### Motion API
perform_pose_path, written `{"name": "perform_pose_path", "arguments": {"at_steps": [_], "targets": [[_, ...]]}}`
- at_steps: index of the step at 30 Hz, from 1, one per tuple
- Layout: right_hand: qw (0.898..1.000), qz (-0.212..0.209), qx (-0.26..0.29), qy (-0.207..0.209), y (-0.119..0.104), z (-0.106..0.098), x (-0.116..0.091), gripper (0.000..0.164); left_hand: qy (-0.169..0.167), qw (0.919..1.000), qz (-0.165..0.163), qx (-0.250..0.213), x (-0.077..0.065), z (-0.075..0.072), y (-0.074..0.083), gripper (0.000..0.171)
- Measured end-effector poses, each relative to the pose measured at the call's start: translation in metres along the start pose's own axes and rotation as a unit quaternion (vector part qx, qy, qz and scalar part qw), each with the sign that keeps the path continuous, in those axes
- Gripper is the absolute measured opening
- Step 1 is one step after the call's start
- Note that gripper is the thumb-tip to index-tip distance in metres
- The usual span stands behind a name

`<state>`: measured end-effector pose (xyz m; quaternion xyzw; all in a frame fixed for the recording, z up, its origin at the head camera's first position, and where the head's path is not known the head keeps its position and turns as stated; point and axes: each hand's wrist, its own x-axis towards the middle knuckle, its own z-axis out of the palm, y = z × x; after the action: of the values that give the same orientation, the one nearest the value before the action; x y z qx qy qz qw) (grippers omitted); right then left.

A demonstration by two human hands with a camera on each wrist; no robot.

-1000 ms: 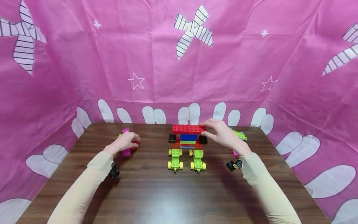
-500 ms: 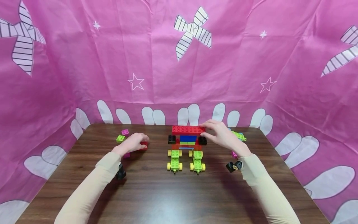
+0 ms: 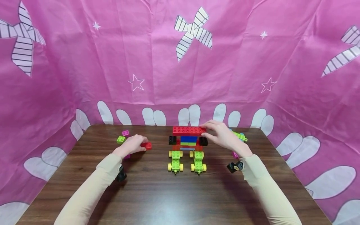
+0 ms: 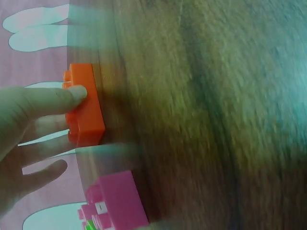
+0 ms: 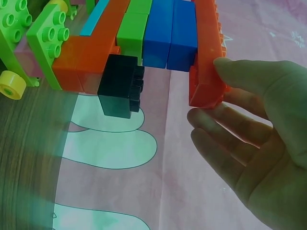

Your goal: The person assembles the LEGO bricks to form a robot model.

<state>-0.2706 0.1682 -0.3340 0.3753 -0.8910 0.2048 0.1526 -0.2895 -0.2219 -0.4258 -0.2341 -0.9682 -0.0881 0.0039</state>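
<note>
At the left, my left hand (image 3: pixel 130 145) holds a small red toy brick (image 3: pixel 147 146) by its left end. The left wrist view has the thumb on this brick's (image 4: pixel 92 115) side, with other fingers behind it. In the middle of the table stands a structure of toy bricks, topped by a long red brick (image 3: pixel 187 130). My right hand (image 3: pixel 222 136) pinches that brick's right end. The right wrist view shows blue bricks (image 5: pixel 170 38) under the long brick, and a black brick (image 5: pixel 120 86) lower down. Green wheeled bases (image 3: pixel 176 161) with yellow wheels carry the structure.
Beyond my left hand lie a lime brick (image 3: pixel 121 139) and a magenta brick (image 3: pixel 125 133); another magenta brick (image 4: pixel 122 201) is partly hidden below the hand. Behind my right forearm sits a lime piece (image 3: pixel 241 136). A pink cloth (image 3: pixel 180 84) hangs around the wooden table (image 3: pixel 157 200).
My left hand has moved right with the small red brick, leaving the magenta and lime bricks behind. More of the red brick now shows past the fingers. My right hand stays on the long brick.
</note>
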Motion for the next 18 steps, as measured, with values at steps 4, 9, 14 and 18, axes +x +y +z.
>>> {"name": "perform_pose_path", "arguments": {"at_steps": [4,9,14,18], "targets": [[1.000,-0.002,0.001,0.001,0.000,0.000,0.000,0.033,0.005,0.9995,-0.004,0.029,-0.002,0.000,0.000,0.036],[1.000,-0.006,-0.001,0.005,0.002,0.001,-0.001,0.032,0.004,0.9988,-0.023,0.043,-0.009,-0.002,-0.006,0.028],[1.000,-0.008,-0.004,0.005,0.004,0.000,-0.001,0.033,0.012,0.9995,-0.016,0.025,-0.012,-0.002,-0.009,0.024],[1.000,-0.008,0.002,0.000,0.004,0.000,-0.002,0.033,0.017,0.9996,-0.022,-0.004,-0.011,-0.002,-0.011,0.024]]}}
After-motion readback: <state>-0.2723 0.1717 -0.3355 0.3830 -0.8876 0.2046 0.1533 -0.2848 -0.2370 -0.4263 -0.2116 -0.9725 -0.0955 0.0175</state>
